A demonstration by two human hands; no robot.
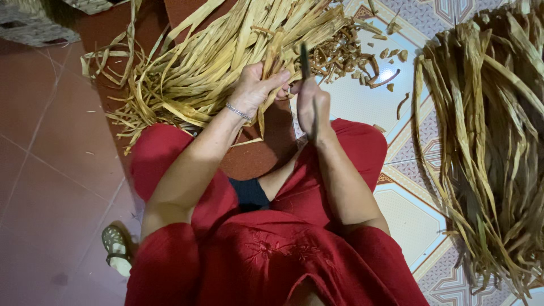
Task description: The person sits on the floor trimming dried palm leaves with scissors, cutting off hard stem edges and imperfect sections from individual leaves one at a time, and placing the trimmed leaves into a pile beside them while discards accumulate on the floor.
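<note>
Hands at work over dried plant strips: a person in red clothing sits on a tiled floor [51, 147], seen from above by a head-worn camera. The left hand [256, 86], with a thin bracelet [238, 111] at the wrist, is closed around a few pale yellow strips [271, 62] drawn from a large loose pile of strips [215, 51] that spreads across the floor ahead of the knees. The right hand [313, 110] is clenched around the handle of a slim dark blade [305, 61], which stands nearly upright with its tip pointing away from the body, just beside the left fingers [277, 76]. The two hands sit close together, almost touching, above the gap between the red-clad knees.

Beyond the blade, small brown cut scraps [354, 56] lie scattered on a pale patterned tile [362, 102]. To the person's right, well apart from the hands, a second bundle of darker, greenish-brown strips [487, 130] lies lengthwise along the patterned floor. A reddish-brown mat [255, 156] shows beneath the near end of the yellow pile. At lower left, beside the hip, a foot in a light woven sandal [116, 246] rests on the plain red tiles. A woven grey item [31, 28] sits at the top left corner, only partly in view.
</note>
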